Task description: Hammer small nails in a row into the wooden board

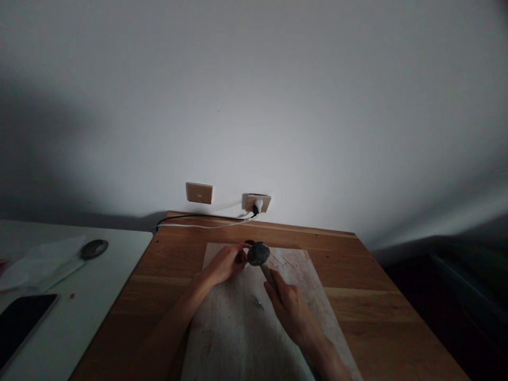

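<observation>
My right hand (289,302) is wrapped round the wooden handle of a mallet (259,254) with a dark, round head. The head is raised over the far part of a pale, worn wooden board (230,338). My left hand (227,263) is at the board's far left part, fingers bent together in a pinch beside the mallet head. What those fingers hold is too dark and partly hidden to make out. Several thin metal pieces like nails (284,261) lie on the board to the right of the head. A small dark mark or bit (258,304) shows nearer the middle.
The board lies on a brown wooden table (377,307) against a white wall. Cables (206,226) run along its back edge to a wall socket (257,203). On the left, a white table (91,296) bears a phone (24,323), a round dark object (94,249) and a plastic bag (43,262).
</observation>
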{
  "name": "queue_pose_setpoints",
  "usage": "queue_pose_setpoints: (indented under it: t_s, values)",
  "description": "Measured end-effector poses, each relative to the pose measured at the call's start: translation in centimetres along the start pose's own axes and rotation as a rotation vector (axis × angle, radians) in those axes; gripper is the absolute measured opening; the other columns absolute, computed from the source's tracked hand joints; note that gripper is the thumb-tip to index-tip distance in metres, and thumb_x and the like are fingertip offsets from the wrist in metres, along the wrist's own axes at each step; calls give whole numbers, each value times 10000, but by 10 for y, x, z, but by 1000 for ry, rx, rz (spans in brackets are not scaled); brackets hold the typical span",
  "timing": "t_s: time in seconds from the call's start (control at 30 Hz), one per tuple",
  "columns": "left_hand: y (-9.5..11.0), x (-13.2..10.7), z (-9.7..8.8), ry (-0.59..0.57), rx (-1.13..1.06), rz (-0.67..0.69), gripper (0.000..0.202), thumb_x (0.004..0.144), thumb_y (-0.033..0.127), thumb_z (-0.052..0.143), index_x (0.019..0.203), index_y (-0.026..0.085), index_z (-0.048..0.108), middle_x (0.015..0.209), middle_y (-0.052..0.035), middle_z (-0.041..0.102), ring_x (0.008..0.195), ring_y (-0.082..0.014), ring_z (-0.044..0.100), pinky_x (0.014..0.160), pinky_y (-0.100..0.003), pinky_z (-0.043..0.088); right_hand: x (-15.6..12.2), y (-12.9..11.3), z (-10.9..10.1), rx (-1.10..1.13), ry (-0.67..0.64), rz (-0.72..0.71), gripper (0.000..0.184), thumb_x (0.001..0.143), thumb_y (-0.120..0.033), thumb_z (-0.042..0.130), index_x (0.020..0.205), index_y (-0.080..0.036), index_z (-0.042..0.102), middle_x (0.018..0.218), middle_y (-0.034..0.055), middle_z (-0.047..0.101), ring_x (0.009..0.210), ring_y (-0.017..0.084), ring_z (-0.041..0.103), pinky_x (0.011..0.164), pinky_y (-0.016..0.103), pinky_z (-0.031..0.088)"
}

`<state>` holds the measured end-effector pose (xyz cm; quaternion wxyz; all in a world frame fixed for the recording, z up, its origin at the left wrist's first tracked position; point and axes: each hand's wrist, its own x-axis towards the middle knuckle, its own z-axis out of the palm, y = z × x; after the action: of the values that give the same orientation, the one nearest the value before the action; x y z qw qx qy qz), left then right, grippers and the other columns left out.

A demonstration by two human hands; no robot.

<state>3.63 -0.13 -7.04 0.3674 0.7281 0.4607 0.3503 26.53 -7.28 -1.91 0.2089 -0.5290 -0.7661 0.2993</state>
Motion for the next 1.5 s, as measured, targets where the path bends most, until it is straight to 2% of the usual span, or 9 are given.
queue_pose_setpoints:
  t_s: [0.13, 0.27, 0.4, 0.57, 0.73, 1.0, 1.17, 1.33, 1.5]
  values:
    - [-3, 0, 1, 11, 1, -13, 564, 741, 23, 592, 1272, 195, 678, 898, -12, 756, 792, -167, 677, 788, -275, 503, -2, -4, -2, -18, -24, 42, 414, 1050, -393, 374, 1308, -205, 638, 878, 95, 806, 798, 310, 789, 676, 391, 570]
    - [0, 1, 0, 2, -6, -8, 543, 753, 36, 600, 1270, 183, 681, 880, -15, 752, 786, -167, 673, 784, -272, 501, -5, -6, 0, 33, 41, 7, 444, 1050, -399, 388, 1388, -211, 607, 1040, 116, 815, 900, 311, 793, 743, 406, 594]
    - [4, 0, -1, 3, -3, -27, 540, 748, 23, 587, 1256, 177, 690, 870, -22, 758, 778, -167, 675, 766, -265, 498, -5, -5, 1, 5, 20, 26, 414, 1036, -372, 407, 1331, -205, 646, 913, 100, 819, 815, 310, 796, 681, 389, 585]
    - [-1, 1, 0, 0, -22, 4, 534, 758, 42, 606, 1269, 180, 676, 889, -16, 770, 758, -161, 670, 766, -273, 509, -5, -8, -4, 58, 58, 33, 435, 1045, -398, 405, 1372, -217, 627, 1027, 108, 821, 928, 307, 797, 744, 387, 599]
    - [-1, 1, 0, 0, -3, -18, 534, 751, 31, 597, 1256, 181, 688, 903, -26, 772, 780, -167, 685, 761, -266, 510, -5, -9, -3, 29, -2, 42, 435, 1043, -382, 386, 1362, -201, 620, 928, 104, 817, 830, 305, 796, 699, 384, 584]
    - [2, 0, -6, -56, 28, -1, 582, 753, 37, 605, 1308, 212, 633, 1023, -31, 764, 875, -182, 696, 824, -285, 521, -29, 14, -10, 36, 13, 115, 516, 1055, -495, 357, 1381, -195, 620, 930, 109, 817, 826, 296, 787, 740, 375, 595]
    - [35, -5, -21, -59, 305, 58, 383, 806, 191, 714, 1179, 208, 628, 1209, -82, 631, 1050, -243, 645, 925, -345, 510, -52, 42, -10, 27, 34, 159, 541, 1037, -494, 392, 1401, -179, 638, 1024, 129, 827, 956, 313, 792, 788, 367, 612]
    - [76, -11, -14, -261, 426, 123, 157, 797, 176, 706, 940, 225, 664, 1076, -35, 623, 941, -209, 654, 812, -288, 480, -62, 62, 4, 16, 61, 221, 560, 1044, -449, 368, 1448, -138, 600, 1054, 152, 823, 958, 303, 798, 785, 350, 603]
    - [81, -16, 11, -474, 436, 146, 257, 705, 219, 796, 943, 245, 704, 992, -18, 670, 856, -218, 675, 699, -285, 459, -64, 66, 9, -14, 47, 239, 576, 1065, -443, 316, 1486, -130, 554, 1047, 167, 820, 951, 299, 796, 787, 355, 591]
